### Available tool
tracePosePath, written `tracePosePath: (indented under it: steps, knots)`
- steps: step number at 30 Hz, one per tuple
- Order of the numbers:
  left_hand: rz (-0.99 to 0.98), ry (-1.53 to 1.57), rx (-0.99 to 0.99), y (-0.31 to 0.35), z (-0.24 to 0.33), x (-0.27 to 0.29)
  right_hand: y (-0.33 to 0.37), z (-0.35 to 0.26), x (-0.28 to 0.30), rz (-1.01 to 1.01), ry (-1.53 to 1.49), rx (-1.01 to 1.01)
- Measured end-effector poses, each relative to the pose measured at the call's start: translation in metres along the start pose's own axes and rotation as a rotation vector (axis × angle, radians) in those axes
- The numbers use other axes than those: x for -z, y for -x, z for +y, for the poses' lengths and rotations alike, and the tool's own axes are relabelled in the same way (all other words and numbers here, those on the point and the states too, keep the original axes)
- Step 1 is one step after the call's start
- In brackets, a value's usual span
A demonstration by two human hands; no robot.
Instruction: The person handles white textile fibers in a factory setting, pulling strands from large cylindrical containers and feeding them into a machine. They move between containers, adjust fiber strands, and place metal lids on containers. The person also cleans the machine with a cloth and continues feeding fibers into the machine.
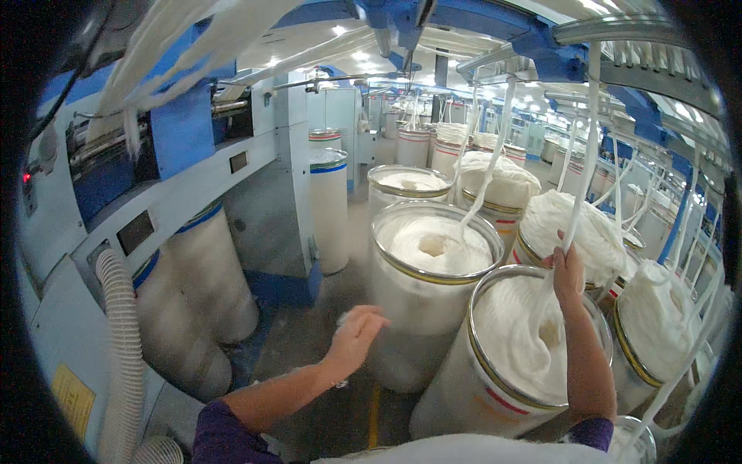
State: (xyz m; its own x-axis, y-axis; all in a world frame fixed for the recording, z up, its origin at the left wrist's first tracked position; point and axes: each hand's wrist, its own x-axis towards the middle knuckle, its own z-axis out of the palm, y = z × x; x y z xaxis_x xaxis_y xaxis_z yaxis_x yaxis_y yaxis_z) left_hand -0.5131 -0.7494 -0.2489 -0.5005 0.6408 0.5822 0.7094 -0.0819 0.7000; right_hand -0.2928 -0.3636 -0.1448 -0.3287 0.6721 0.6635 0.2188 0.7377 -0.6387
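Right hand (568, 272): up it goes in plain sight, fingers closed round a hanging white strand (590, 155), right over the nearest can (448, 402).
Nearest can: full of looped white fibre (502, 317), metal rim gleaming!
Left hand (359, 339): raised near the second can (417, 325), too blurred to read its grip.
Second can: coiled fibre round a central hollow, one strand (487, 174) rising from it.
Machine (263, 205): grey and blue over on the left, ribbed hose (120, 325) curving down its front.
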Motion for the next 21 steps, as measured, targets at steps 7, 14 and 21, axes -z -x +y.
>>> tracePosePath:
  steps: [7,14,21]
  knots:
    - [-0.028,-0.019,0.089,0.081,0.012,0.009,0.062,-0.01,0.001,-0.082,0.095,-0.163]
    - [0.013,0.004,0.187,0.123,0.015,0.031,0.012,-0.034,0.065,0.108,0.317,0.217]
    - [0.143,0.007,0.167,0.112,-0.017,0.013,-0.158,-0.092,0.182,0.617,0.726,0.285]
